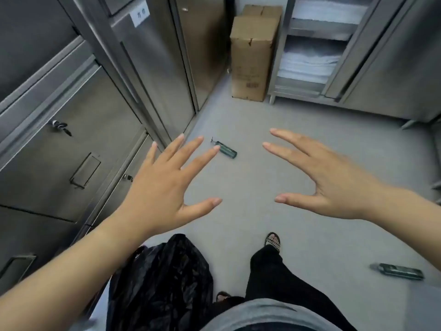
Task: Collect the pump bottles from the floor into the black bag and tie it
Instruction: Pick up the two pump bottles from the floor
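Note:
A dark green pump bottle [226, 150] lies on its side on the grey floor, just beyond the fingertips of my left hand [164, 185]. A second dark green bottle [398, 271] lies on the floor at the lower right. My right hand [327, 175] is held out over the floor, right of the first bottle. Both hands are spread wide, palms down, and hold nothing. The crumpled black bag [162, 283] hangs below my left forearm, beside my left leg; what holds it is hidden.
Steel cabinets [71, 130] with keyed doors line the left side. A tall cardboard box [251, 58] stands in the far corner. A steel shelf unit [312, 56] with folded white linen stands at the right. My feet in sandals [272, 242] stand on the floor.

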The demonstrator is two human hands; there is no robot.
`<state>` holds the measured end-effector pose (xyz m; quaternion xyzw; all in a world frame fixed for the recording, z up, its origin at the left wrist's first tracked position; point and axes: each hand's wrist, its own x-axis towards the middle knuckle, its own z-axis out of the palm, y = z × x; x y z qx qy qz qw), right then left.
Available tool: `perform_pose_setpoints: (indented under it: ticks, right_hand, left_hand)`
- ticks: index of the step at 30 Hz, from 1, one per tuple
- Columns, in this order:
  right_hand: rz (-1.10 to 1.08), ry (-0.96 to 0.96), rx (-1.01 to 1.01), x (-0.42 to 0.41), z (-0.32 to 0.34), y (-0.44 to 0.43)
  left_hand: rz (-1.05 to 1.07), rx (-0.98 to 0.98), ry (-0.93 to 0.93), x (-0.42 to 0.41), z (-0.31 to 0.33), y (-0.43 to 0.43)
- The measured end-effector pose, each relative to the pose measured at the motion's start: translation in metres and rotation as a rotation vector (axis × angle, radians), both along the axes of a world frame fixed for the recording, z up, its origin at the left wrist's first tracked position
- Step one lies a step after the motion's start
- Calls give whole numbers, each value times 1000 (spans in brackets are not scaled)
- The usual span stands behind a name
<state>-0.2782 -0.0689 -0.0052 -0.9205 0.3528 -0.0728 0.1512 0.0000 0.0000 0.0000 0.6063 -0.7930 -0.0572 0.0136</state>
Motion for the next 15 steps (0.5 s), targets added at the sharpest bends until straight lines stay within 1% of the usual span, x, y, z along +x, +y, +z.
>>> perform_pose_setpoints:
  ticks: [2, 4, 8, 15]
  right_hand:
    - [-40, -15, 38, -15, 1, -18]
    - [-66, 7, 41, -32, -3, -40]
    - [-129, -18, 31, -72, -9, -84]
    - [-211, -44, 53, -131, -20, -146]
  left_hand:
    - [1, 23, 27, -15, 1, -25]
    - [14, 16, 36, -31, -1, -51]
    - [46, 33, 110, -70, -11, -99]
    - [51, 57, 135, -133, -23, -177]
